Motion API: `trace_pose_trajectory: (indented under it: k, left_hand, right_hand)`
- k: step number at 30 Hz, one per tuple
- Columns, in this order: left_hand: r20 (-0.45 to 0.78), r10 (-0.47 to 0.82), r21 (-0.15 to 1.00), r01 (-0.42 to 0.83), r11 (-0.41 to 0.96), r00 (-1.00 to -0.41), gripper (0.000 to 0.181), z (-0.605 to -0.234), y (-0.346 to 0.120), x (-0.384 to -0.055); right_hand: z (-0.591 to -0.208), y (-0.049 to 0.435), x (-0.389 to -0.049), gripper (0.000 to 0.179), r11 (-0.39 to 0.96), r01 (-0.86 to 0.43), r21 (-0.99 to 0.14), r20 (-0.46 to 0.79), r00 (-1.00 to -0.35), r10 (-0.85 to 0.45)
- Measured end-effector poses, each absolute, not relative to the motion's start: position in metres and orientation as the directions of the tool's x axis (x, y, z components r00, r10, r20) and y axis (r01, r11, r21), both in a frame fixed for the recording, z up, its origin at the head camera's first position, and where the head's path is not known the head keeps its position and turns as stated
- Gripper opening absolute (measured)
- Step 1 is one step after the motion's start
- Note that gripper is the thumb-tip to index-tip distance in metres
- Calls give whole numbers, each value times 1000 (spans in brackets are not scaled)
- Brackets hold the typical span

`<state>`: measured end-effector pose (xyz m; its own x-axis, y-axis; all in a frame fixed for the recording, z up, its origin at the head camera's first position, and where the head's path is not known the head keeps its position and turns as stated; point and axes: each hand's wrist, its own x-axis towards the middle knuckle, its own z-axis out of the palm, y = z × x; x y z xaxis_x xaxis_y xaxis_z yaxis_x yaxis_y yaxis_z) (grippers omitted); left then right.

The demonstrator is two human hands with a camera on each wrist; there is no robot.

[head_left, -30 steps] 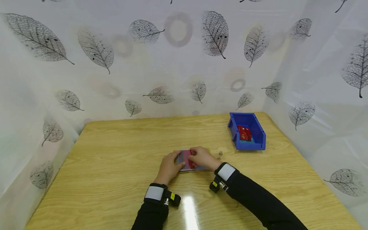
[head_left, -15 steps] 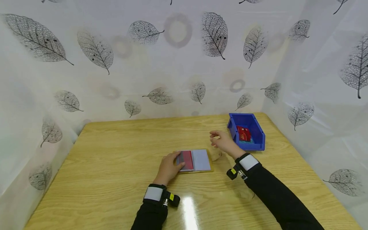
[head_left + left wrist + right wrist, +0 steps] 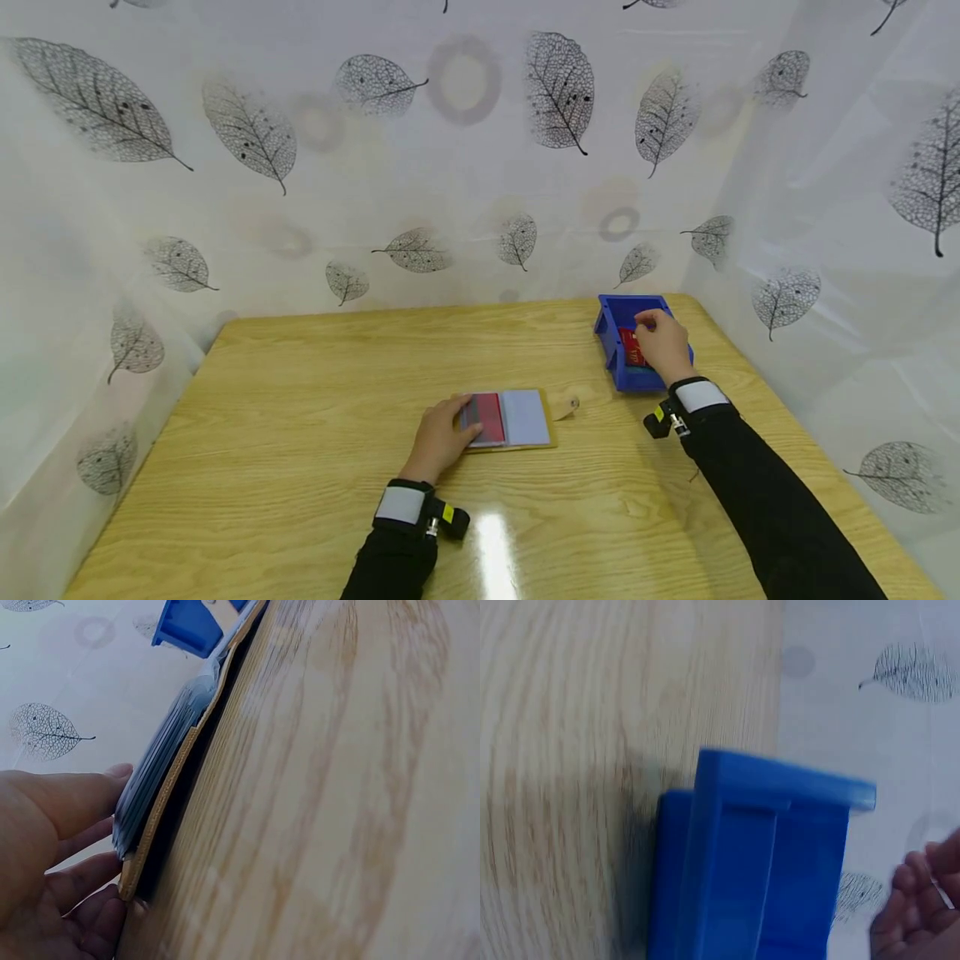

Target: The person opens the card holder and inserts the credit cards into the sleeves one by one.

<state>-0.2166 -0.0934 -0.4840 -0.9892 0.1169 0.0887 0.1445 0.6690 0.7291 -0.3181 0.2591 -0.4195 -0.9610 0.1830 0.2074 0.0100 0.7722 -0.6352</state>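
Observation:
An open card holder (image 3: 527, 418) with a yellow cover and clear sleeves lies on the table. In its left sleeve shows a red card (image 3: 491, 418). My left hand (image 3: 437, 437) grips the holder's left edge; the left wrist view has the thumb on the stacked sleeves (image 3: 161, 765) and the fingers at the cover's edge. Above a blue bin (image 3: 636, 382) hovers my right hand (image 3: 665, 343), fingers loosely bent, with nothing visible in them. Inside the bin a red VIP card (image 3: 632, 350) is partly hidden by that hand.
The holder's snap strap (image 3: 567, 407) sticks out to its right on the wooden table (image 3: 300, 467). A white leaf-print curtain (image 3: 465, 183) stands behind the table and along both sides. The bin sits near the back right corner.
My right hand has left the card holder and moved right and away to the bin. The left hand has stayed on the holder, which has not moved.

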Motion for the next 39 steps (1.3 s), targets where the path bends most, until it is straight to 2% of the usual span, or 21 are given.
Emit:
trace_pose_trajectory:
  k: [5, 8, 15, 20, 27, 29, 33, 36, 39]
  left_hand:
    - [79, 112, 730, 134, 670, -990, 52, -485, -94, -217]
    - [86, 118, 727, 143, 671, -989, 52, -485, -93, -217]
    - [85, 121, 725, 145, 673, -989, 52, -485, -91, -216]
    - [88, 118, 722, 145, 677, -989, 52, -484, -92, -216]
    - [131, 125, 718, 181, 671, -983, 50, -482, -93, -212]
    - [142, 126, 717, 190, 671, -982, 50, -482, -92, -212]
    - [109, 128, 720, 167, 673, -986, 51, -483, -91, -215]
    - [88, 126, 710, 151, 687, -988, 51, -482, -90, -214]
    - [80, 124, 702, 145, 697, -989, 50, -480, -90, -210]
  right_hand:
    - [-437, 271, -327, 42, 893, 30, -449, 81, -994, 75]
    - [-448, 274, -331, 46, 923, 28, -385, 45, -998, 50]
    - [-456, 274, -333, 49, 929, 62, -366, 25, -997, 76]
    - [-451, 270, -333, 49, 937, 40, -347, 11, -999, 47]
    - [-443, 276, -332, 23, 940, 20, -341, 30, -999, 32]
    - [-442, 279, -330, 20, 930, 33, -367, 59, -997, 58]
    - [-439, 283, -326, 31, 892, 67, -447, 138, -980, 143]
    - [-435, 284, -322, 37, 832, 62, -551, 202, -958, 206]
    - [-424, 274, -315, 34, 717, 1, -697, 263, -930, 256]
